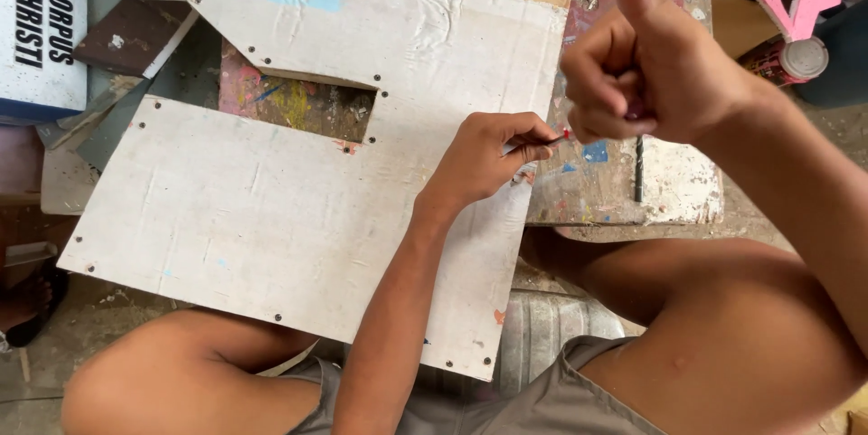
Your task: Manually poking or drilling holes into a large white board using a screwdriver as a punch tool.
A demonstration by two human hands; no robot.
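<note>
head view: person seated, white cut board across the knees.
left hand: fingers pinched on a small red-tipped pencil at the board's right edge; its long axis points right.
right hand: raised fist, thumb up, just right of the tip, gripping something small; can't tell what.
nearer hand: left.
behind: paint-stained table.

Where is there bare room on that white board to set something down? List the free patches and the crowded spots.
The white board is bare across its wide lower-left part, between the rectangular cut-out and the near edge, and again above the cut-out. It is crowded at the right edge, where the left hand and the right hand meet over the paint-stained bench.
</note>
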